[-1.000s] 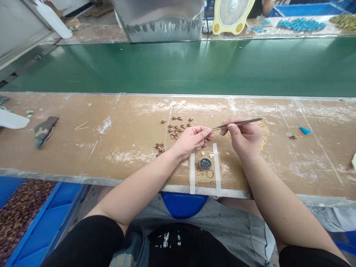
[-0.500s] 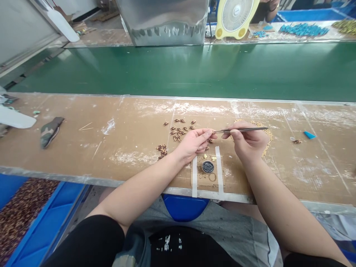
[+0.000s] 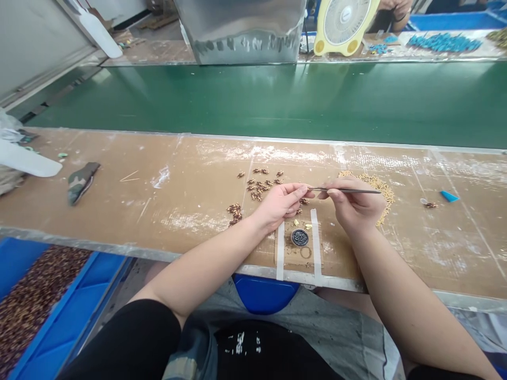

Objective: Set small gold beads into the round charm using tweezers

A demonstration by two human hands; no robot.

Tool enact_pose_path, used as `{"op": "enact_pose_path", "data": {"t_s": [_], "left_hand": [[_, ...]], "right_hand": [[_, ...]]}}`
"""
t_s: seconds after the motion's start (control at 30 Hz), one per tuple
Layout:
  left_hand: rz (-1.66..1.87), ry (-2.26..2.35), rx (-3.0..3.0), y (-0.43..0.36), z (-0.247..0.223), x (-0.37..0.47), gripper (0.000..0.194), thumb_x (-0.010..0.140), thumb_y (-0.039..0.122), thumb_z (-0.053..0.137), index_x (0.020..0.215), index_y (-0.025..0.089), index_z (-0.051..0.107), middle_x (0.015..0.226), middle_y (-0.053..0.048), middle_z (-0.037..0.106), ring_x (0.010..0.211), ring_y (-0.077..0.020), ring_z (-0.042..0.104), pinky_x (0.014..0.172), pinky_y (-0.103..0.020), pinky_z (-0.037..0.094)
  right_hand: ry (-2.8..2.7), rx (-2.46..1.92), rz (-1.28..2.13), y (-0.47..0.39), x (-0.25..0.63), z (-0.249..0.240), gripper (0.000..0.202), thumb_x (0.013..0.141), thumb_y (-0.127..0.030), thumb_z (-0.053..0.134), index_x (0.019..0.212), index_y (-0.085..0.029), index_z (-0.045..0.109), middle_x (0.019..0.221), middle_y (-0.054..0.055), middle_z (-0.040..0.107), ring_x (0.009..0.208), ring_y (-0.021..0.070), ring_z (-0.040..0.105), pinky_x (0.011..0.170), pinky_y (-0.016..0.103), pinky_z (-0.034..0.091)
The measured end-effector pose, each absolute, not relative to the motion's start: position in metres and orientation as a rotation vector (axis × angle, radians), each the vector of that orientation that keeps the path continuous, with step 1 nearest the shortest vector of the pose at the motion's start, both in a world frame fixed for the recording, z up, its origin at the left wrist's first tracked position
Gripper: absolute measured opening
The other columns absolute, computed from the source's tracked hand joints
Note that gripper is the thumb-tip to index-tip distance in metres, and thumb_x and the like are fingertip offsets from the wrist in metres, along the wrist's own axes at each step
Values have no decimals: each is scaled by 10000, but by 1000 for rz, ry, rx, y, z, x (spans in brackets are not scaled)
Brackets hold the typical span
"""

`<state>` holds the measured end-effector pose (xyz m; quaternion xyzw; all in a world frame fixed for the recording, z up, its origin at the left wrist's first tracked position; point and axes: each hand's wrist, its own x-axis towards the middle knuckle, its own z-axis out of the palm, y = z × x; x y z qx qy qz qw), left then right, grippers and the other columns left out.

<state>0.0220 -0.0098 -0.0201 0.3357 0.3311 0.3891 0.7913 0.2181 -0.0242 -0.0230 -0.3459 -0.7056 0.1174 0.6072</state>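
Observation:
My left hand (image 3: 282,205) is closed in a pinch above the table. Whatever sits between its fingertips is too small to make out. My right hand (image 3: 358,205) grips dark, slim tweezers (image 3: 362,191) like a pen, their tip reaching the left fingertips. Just below the hands stands a small round pot (image 3: 300,237) of dark, glossy stuff, between two strips of pale tape (image 3: 316,248). Small shiny brown pieces (image 3: 259,188) lie beyond and left of my left hand. Many tiny yellow pieces (image 3: 386,194) are spread behind my right hand, which partly covers them.
A green belt (image 3: 237,100) runs behind the brown table (image 3: 198,174). Across it stand a metal box (image 3: 245,31), a yellow fan (image 3: 344,26) and a person's hands. Camouflage cloth (image 3: 82,182) lies left, a blue wedge (image 3: 449,196) right. A blue crate (image 3: 75,311) holds brown pieces.
The view has shifted slightly, moving the scene a little to the right. The rear end of the tweezers has dipped a bit. Both hands keep nearly the same place and grip.

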Motion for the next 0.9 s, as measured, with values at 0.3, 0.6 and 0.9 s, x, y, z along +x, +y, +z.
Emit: {"op": "enact_pose_path", "data": {"t_s": [0.3,0.6,0.9], "left_hand": [[806,786,964,-9,-20,21,201,1050,361,751,1016,171,806,1053,-55,828,474,-2,371,465,-214,283],[802,1323,1790,-22,54,-66,176,1079,289,699,1172,212,826,1236,-85,813,955,-163,705,878,-347,578],[220,1706,2067,-49,43,-137,173,1022,335,694,992,214,814,1107,-74,801,975,-216,709,829,-370,491]], "right_hand": [[-1338,-943,461,-24,216,-25,221,979,-468,824,872,-275,801,671,-6,764,591,215,768,587,383,644],[-1409,-789,740,-25,213,-17,352,978,-546,814,821,-232,794,666,12,739,491,137,665,483,296,565],[-1694,-646,928,-36,207,-9,268,1030,-423,763,839,-239,804,653,4,733,488,130,652,470,284,522]]}}
